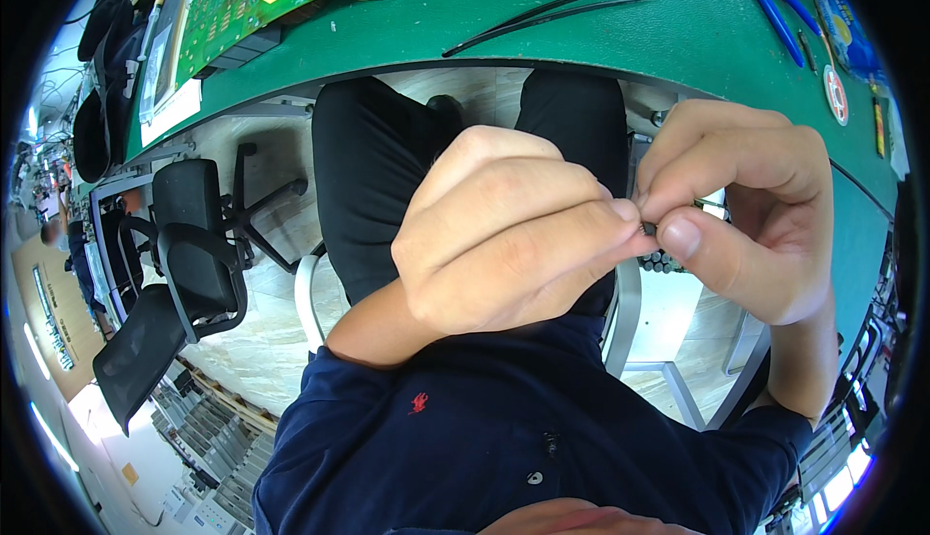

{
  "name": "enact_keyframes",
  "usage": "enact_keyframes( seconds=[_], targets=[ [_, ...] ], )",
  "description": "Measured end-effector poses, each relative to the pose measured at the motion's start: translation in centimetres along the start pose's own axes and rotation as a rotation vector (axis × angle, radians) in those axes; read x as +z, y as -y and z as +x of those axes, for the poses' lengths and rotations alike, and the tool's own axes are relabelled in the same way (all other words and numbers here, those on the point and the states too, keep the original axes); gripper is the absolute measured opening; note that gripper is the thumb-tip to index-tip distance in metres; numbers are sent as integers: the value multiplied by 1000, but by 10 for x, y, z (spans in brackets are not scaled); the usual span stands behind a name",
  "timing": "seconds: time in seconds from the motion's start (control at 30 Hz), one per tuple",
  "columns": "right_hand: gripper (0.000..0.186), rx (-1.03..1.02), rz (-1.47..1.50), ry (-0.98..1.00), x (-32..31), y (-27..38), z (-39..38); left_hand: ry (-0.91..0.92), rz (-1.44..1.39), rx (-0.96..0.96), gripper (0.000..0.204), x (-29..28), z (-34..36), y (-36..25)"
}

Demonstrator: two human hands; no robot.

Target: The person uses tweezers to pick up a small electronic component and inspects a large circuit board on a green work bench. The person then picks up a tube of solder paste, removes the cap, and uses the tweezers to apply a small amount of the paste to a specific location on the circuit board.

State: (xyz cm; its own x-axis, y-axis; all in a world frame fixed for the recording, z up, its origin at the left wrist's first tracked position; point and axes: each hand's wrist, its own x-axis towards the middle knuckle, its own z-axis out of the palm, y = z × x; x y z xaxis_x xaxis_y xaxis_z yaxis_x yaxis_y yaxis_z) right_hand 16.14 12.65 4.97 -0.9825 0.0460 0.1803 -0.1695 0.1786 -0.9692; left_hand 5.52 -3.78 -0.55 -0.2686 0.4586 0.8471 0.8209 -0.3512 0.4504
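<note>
Left hand [518, 235] and right hand [751, 206] pinched a small black piece [650, 229] between their fingertips, on the near side of the green table [387, 36]; atop it lay black strips [518, 26] and, toward its left, a circuit board [237, 12].

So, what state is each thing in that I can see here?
Left grip: closed, pinching
Right grip: closed, pinching
Small dark piece: between both grips, mostly hidden
Black strips: lying loose on the bench
Blue-handled tool: handles spread apart
Circuit board: lying partly out of frame
Office chair: standing
</note>
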Motion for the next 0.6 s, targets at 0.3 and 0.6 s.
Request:
enact_keyframes(
  seconds=[0.3, 0.6],
  targets=[
    [16, -44, -52, 6, -1, 1, 0, 5, 7, -34, 27, -1, -1, -1],
    [17, -67, -97, 1, -2, 2, -1, -3, -73, -99, 23, 1, -3, 0]
  ],
)
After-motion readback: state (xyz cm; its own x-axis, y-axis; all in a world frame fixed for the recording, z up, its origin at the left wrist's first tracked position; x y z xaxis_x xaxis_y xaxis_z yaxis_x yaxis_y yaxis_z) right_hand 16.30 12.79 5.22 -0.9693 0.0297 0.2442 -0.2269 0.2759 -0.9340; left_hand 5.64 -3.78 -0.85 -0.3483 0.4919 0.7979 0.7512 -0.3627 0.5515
